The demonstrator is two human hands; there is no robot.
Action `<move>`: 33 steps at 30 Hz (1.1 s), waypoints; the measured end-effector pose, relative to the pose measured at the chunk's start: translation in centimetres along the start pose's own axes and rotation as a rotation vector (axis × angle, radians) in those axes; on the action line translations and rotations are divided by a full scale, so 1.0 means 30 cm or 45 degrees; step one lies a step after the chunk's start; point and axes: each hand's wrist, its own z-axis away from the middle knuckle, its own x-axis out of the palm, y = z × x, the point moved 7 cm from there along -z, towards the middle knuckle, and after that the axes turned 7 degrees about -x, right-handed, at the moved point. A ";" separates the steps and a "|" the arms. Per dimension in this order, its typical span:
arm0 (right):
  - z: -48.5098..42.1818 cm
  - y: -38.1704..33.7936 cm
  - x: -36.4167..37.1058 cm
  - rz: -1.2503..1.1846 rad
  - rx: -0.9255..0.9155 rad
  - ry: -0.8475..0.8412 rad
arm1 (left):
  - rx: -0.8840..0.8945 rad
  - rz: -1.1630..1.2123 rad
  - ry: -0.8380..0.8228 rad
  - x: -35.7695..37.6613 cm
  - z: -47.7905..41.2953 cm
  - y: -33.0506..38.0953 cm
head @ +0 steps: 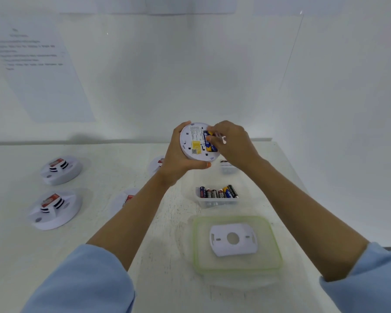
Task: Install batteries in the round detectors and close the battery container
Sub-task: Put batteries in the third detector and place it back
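While my left hand (pixel 176 153) grips the round detector (pixel 193 137) above the table (pixel 158 233), back facing me, my right hand (pixel 233 143), just right of it, pinches the AA battery (pixel 211 147) lying lengthwise in its bay.

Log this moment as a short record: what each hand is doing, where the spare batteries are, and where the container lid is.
left hand: holds round white plastic detector, back toward the camera, above the table
right hand: fingers curled onto blue-and-yellow battery in the detector's compartment
spare batteries: row in open clear plastic container
green-rimmed clear lid: on table nearer the person, white plastic mounting plate lying on it
other detectors: two white ones at table's left
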 end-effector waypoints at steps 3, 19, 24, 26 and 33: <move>0.052 -0.021 0.023 0.069 -0.057 -0.019 | 0.005 -0.010 -0.008 0.012 0.026 0.015; 0.293 -0.015 -0.048 -0.660 0.291 -0.317 | -0.024 -0.128 -0.203 0.045 0.239 0.033; 0.429 -0.038 -0.012 -0.308 0.213 -0.810 | -0.065 -0.136 -0.164 0.043 0.328 0.036; 0.493 -0.028 0.038 -0.120 0.226 -0.988 | -0.090 -0.163 -0.163 0.045 0.356 0.033; 0.533 -0.042 0.098 0.179 0.089 -1.100 | -0.138 -0.145 -0.151 0.050 0.416 0.018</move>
